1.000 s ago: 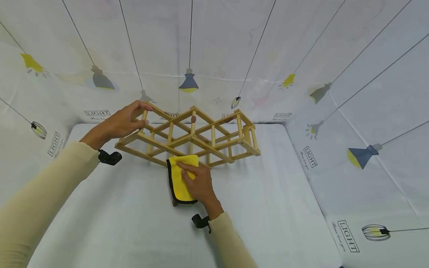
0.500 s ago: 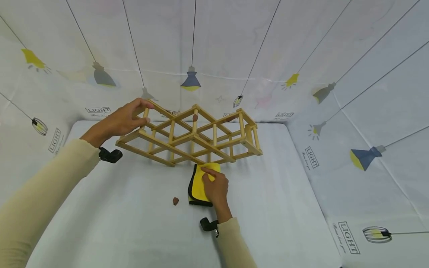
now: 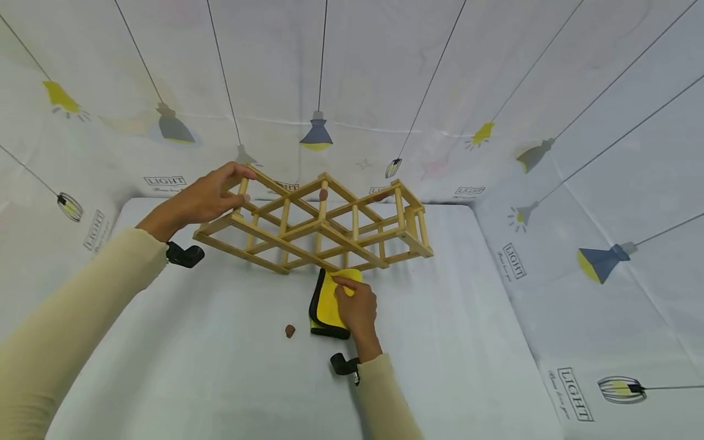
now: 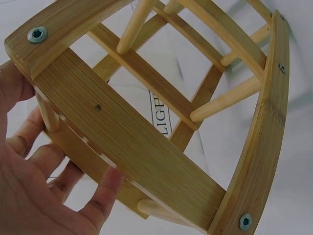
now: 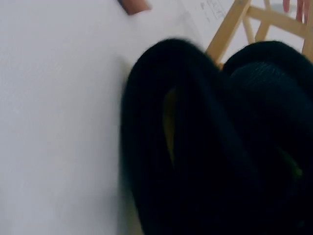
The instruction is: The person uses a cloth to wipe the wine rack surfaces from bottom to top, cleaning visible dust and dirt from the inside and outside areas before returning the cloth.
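Wooden rack (image 3: 321, 226) set on white-covered bench (image 3: 451, 342), left end gripped by left hand (image 3: 209, 194), fingers curled round end dowel; yellow cloth (image 3: 329, 305) with black edging, folded, placed just at near side of rack; right hand (image 3: 360, 308) laid on cloth, index finger extended, other fingers hidden, so whether cloth is pinched cannot be told; brown piece (image 3: 289, 330) left on bench near cloth, untouched

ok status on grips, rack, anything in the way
Left grip holding wooden lattice rack by left end. Right grip holding folded yellow cloth at rack's near edge. Possible obstacle: loose brown lump, left of cloth, not touching.
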`<action>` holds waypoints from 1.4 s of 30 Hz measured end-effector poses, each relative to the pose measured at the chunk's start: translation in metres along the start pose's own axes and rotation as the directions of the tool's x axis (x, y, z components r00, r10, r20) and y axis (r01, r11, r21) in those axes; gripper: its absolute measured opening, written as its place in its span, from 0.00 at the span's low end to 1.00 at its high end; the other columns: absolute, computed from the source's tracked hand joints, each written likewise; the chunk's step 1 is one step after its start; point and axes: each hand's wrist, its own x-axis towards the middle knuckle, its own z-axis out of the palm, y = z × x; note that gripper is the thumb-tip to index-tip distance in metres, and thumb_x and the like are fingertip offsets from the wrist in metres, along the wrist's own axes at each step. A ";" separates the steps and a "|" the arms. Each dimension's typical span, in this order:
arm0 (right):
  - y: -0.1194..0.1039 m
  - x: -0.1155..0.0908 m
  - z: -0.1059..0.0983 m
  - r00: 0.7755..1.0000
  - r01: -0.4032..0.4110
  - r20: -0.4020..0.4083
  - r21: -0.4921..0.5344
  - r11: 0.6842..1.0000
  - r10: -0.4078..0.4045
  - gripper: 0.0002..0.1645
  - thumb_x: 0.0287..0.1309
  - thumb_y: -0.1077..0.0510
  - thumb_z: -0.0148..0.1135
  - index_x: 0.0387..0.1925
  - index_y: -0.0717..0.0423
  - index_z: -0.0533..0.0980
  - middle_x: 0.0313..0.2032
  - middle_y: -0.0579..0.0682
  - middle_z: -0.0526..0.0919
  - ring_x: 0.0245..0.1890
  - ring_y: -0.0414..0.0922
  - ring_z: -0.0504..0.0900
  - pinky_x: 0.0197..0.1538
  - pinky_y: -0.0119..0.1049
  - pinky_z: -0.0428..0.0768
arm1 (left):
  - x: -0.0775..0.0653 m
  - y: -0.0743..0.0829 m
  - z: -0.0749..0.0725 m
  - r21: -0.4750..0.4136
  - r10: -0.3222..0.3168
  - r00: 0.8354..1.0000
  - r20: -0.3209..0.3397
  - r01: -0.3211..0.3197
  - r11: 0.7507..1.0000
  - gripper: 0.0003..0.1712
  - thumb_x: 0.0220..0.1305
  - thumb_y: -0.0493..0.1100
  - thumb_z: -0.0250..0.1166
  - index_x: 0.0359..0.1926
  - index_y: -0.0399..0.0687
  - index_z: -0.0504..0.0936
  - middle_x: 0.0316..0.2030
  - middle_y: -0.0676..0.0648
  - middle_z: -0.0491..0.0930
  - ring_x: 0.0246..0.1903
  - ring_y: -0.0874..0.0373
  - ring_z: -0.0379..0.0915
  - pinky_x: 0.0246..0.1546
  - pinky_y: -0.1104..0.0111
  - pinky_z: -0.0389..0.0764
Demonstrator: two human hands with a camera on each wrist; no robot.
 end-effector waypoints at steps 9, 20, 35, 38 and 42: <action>-0.032 -0.003 0.031 0.910 0.330 0.198 0.190 0.925 -0.365 0.16 0.75 0.54 0.64 0.56 0.36 0.88 0.55 0.41 0.91 0.18 0.34 0.65 0.26 0.29 0.73 | -0.003 0.002 -0.004 -0.007 -0.010 1.000 -0.005 0.010 1.000 0.30 0.81 0.42 0.59 0.77 0.47 0.61 0.85 0.41 0.50 0.80 0.32 0.55 0.70 0.34 0.70; -0.035 0.002 0.033 0.904 0.197 0.372 0.077 0.977 -0.211 0.16 0.73 0.49 0.67 0.57 0.26 0.86 0.58 0.43 0.89 0.14 0.38 0.62 0.21 0.29 0.68 | 0.000 0.002 0.002 -0.015 -0.001 1.000 0.001 0.001 1.000 0.30 0.81 0.42 0.60 0.77 0.47 0.61 0.85 0.41 0.51 0.77 0.30 0.60 0.69 0.34 0.73; -0.093 0.007 -0.177 0.896 0.403 -0.071 0.541 0.738 -0.438 0.29 0.64 0.66 0.72 0.67 0.51 0.82 0.55 0.56 0.86 0.38 0.49 0.88 0.40 0.38 0.91 | 0.002 0.013 0.007 -0.043 0.012 1.000 -0.008 -0.013 0.999 0.30 0.80 0.41 0.59 0.76 0.46 0.61 0.85 0.43 0.51 0.71 0.29 0.71 0.66 0.38 0.77; -0.087 0.026 -0.207 0.928 0.370 -0.147 0.465 0.804 -0.342 0.27 0.66 0.61 0.73 0.66 0.46 0.83 0.58 0.55 0.82 0.44 0.50 0.85 0.44 0.33 0.90 | 0.001 0.015 0.010 -0.046 0.009 1.000 -0.008 -0.010 0.999 0.30 0.81 0.42 0.59 0.76 0.47 0.61 0.85 0.43 0.50 0.71 0.29 0.71 0.66 0.37 0.77; -0.064 0.045 -0.226 0.979 0.199 -0.049 0.433 0.879 -0.198 0.27 0.70 0.55 0.72 0.68 0.41 0.81 0.62 0.51 0.78 0.48 0.45 0.87 0.48 0.31 0.90 | 0.003 0.018 0.013 -0.052 0.011 1.000 -0.003 -0.011 0.999 0.30 0.81 0.41 0.58 0.77 0.48 0.61 0.85 0.43 0.49 0.70 0.28 0.72 0.65 0.38 0.78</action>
